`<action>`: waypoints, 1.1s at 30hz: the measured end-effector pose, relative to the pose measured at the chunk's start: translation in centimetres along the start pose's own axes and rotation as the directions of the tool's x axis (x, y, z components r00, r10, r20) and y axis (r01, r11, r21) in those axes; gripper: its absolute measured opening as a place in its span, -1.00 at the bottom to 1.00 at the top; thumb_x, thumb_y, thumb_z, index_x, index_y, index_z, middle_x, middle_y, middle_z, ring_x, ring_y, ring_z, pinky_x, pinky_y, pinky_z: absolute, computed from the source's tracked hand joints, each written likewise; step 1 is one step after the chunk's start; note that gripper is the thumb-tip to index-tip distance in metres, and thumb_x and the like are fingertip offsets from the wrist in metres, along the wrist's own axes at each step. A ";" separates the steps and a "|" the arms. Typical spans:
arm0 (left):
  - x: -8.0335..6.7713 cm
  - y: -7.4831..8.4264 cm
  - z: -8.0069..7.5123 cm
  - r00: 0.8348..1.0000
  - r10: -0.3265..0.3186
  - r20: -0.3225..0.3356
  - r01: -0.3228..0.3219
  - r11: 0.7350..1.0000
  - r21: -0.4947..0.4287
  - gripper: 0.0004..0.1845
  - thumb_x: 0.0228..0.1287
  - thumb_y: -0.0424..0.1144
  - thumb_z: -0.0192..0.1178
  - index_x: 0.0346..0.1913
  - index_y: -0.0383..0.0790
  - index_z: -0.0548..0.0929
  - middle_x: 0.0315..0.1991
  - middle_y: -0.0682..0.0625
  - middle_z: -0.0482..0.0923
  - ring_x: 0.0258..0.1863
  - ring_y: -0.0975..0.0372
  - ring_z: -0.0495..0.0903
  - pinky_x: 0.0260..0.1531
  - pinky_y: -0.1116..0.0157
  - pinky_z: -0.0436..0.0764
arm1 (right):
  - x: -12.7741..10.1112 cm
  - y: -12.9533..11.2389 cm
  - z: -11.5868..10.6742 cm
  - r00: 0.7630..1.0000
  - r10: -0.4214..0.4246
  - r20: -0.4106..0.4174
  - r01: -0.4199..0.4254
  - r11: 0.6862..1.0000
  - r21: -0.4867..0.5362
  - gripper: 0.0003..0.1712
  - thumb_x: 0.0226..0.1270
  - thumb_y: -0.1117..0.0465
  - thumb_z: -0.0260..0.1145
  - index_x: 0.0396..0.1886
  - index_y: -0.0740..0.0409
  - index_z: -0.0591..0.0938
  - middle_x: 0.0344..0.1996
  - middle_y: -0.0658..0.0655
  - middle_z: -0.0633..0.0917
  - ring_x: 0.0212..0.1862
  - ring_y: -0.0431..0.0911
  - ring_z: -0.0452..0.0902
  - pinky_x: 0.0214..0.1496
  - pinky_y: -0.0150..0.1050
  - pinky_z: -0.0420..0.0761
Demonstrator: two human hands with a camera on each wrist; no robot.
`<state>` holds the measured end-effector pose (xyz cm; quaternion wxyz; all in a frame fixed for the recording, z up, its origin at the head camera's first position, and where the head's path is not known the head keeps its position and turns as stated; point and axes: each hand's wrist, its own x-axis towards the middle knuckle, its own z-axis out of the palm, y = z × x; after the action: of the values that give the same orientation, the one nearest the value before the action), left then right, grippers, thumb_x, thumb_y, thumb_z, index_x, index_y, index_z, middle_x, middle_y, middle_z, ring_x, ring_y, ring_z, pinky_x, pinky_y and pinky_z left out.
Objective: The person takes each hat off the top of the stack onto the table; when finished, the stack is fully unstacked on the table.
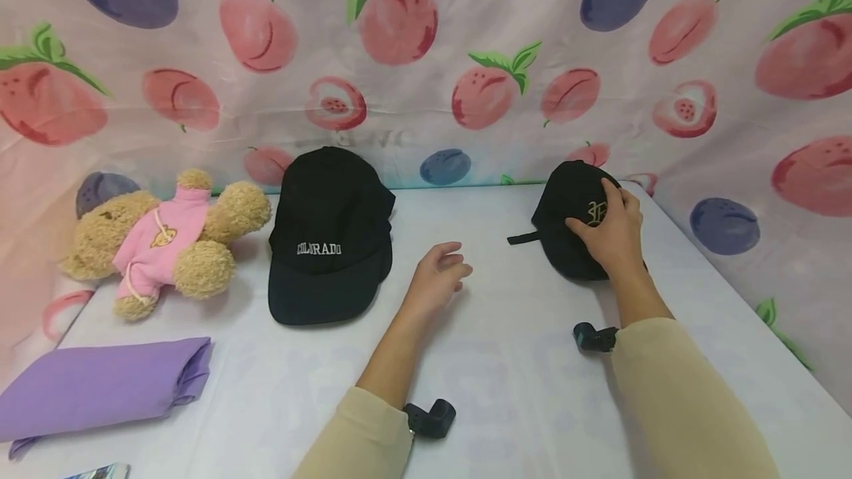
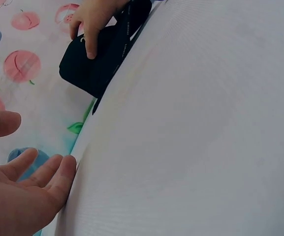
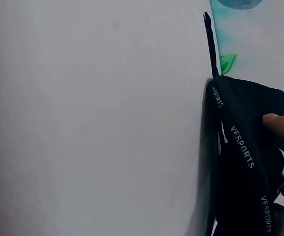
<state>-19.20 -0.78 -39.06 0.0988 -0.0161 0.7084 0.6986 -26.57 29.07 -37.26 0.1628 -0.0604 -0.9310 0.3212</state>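
My right hand point(image 1: 615, 235) grips the crown of a black cap with a gold emblem point(image 1: 562, 242) at the right back of the table, thumb on one side and fingers over the other. A loose strap end sticks out to the cap's left. In the right wrist view, white VFSPORTS lettering runs along the cap's inner band point(image 3: 242, 146). My left hand point(image 1: 433, 283) is held over the middle of the table, fingers loosely bent and nothing in them. To its left lies a black cap lettered COLORADO point(image 1: 326, 205), brim toward me, with more black fabric showing behind its right edge.
A teddy bear in a pink outfit point(image 1: 163, 231) lies on its side at the left back. In front of it is a folded purple cloth point(image 1: 100, 390). A fruit-patterned curtain point(image 1: 413, 124) hangs along the back and sides of the white table point(image 1: 506, 361).
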 end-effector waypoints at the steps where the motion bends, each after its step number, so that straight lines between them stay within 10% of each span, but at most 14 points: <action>1: 0.0 0.0 0.0 1.000 0.000 0.002 0.000 1.000 -0.002 -0.40 0.34 -0.28 0.20 0.45 -0.23 0.45 0.37 -0.24 0.52 0.13 -0.06 0.65 0.22 0.06 0.59 | 0.0 0.1 0.0 1.000 0.005 -0.001 -0.005 1.000 0.000 0.10 0.33 0.08 0.48 0.69 0.08 0.04 0.56 0.47 0.06 0.56 0.43 -0.01 0.51 0.37 0.20; 33: 0.1 0.0 -0.7 0.999 -0.008 -0.039 0.004 0.996 -0.085 -0.50 0.40 -0.32 0.16 0.38 -0.26 0.53 0.34 -0.21 0.54 0.28 0.02 0.58 0.20 0.10 0.64 | 1.8 2.4 -0.8 0.999 -0.003 -0.039 0.000 0.996 -0.086 0.07 0.39 0.05 0.43 0.69 0.10 0.01 0.59 0.46 0.11 0.58 0.43 0.03 0.59 0.32 0.08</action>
<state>-19.34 -1.47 -39.09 0.0863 -0.0361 0.6800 0.7273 -27.94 31.76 -37.70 0.1786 -0.0728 -0.9406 0.2794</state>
